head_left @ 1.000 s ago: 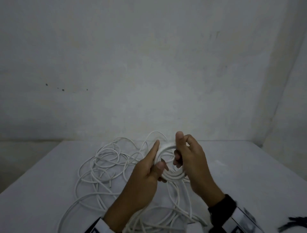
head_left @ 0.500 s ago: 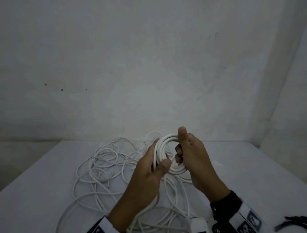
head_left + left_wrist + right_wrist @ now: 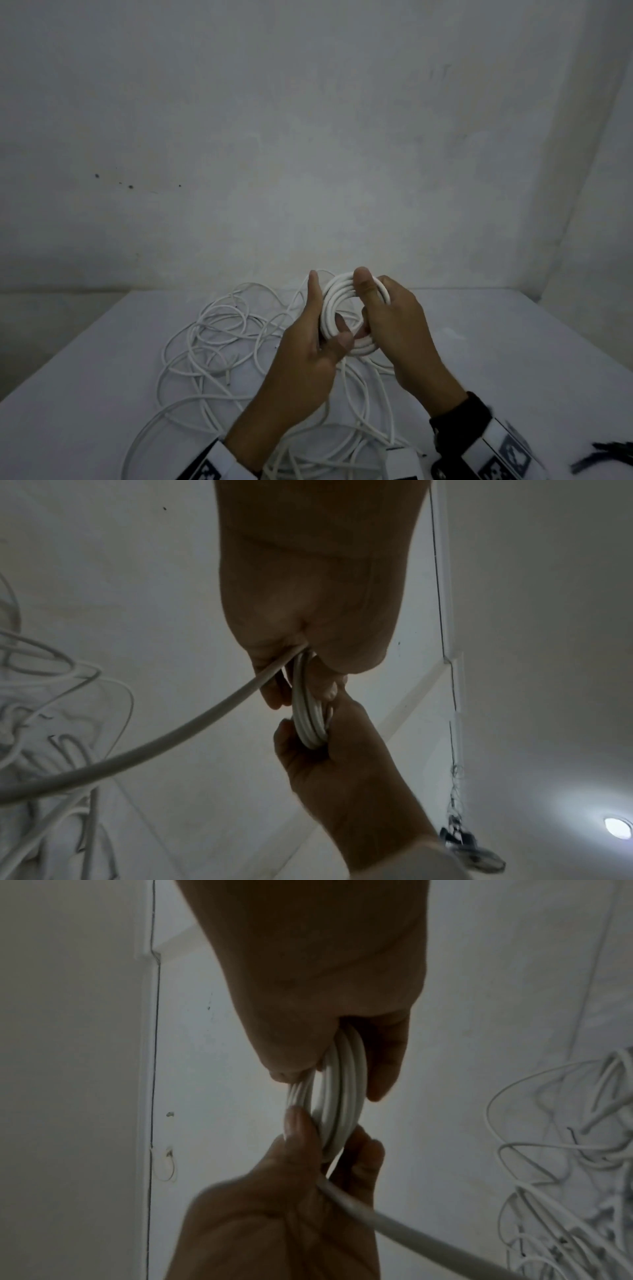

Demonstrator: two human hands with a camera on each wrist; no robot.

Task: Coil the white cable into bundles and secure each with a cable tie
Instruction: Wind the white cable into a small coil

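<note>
The cable (image 3: 354,301) is plain white, in the held coil and in the loose loops alike. The worktop (image 3: 85,394) is pale grey-white. The wall (image 3: 308,137) is off-white with a few dark specks. The wristbands (image 3: 503,455) are white with black square markings.

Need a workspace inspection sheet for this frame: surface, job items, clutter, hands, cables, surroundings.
Surface: pale table, dim light.
Job's things: white coil of several turns held upright above the table; black cable ties at the near right edge, blurred.
Clutter: white box at the near edge, what it is unclear.
Grippers: left hand grips the coil's left side; right hand grips its right side, thumb over the top.
Cables: loose white cable in tangled loops on the table; one strand runs from the coil down to it.
Surroundings: bare wall with a few dark specks; corner at right.
</note>
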